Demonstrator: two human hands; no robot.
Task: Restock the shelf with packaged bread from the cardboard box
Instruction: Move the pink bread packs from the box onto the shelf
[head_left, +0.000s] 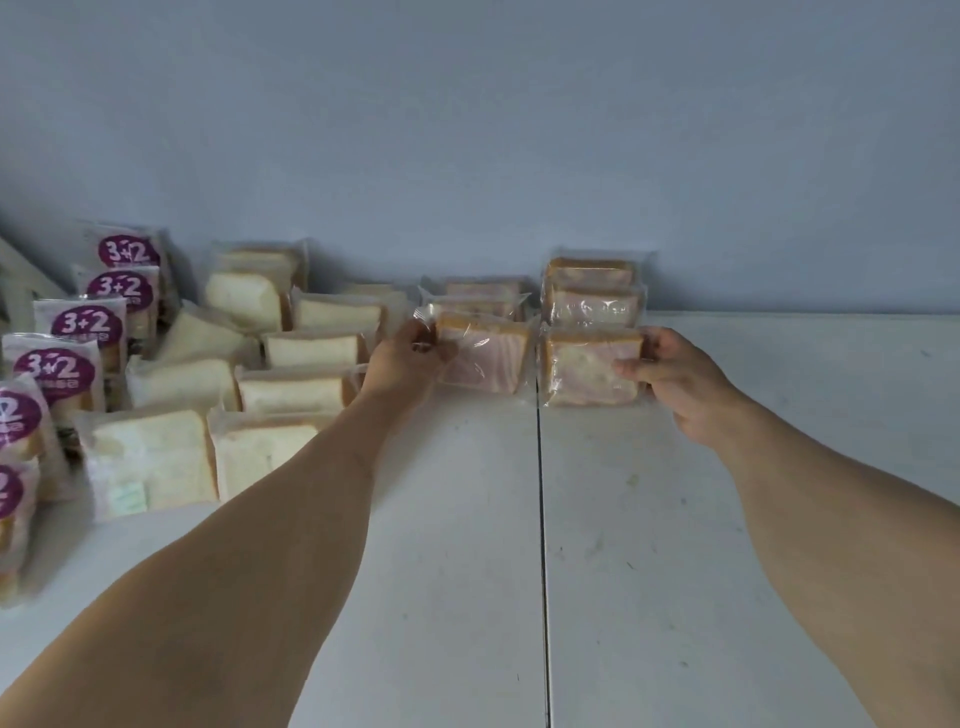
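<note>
Two clear-wrapped pinkish bread packs stand at the front of two short rows on the white shelf (675, 519). My left hand (402, 358) pinches the left edge of the left pack (485, 356). My right hand (675, 379) grips the right side of the right pack (587, 366), thumb across its face. Behind each one more pinkish packs (592, 296) line up toward the back wall. The cardboard box is out of view.
White sliced-bread packs (291, 379) fill the shelf to the left, several rows deep. Packs with purple "3+2" labels (57, 364) run along the far left edge. A dark seam (543, 545) splits the shelf. Bare shelf lies to the right and in front.
</note>
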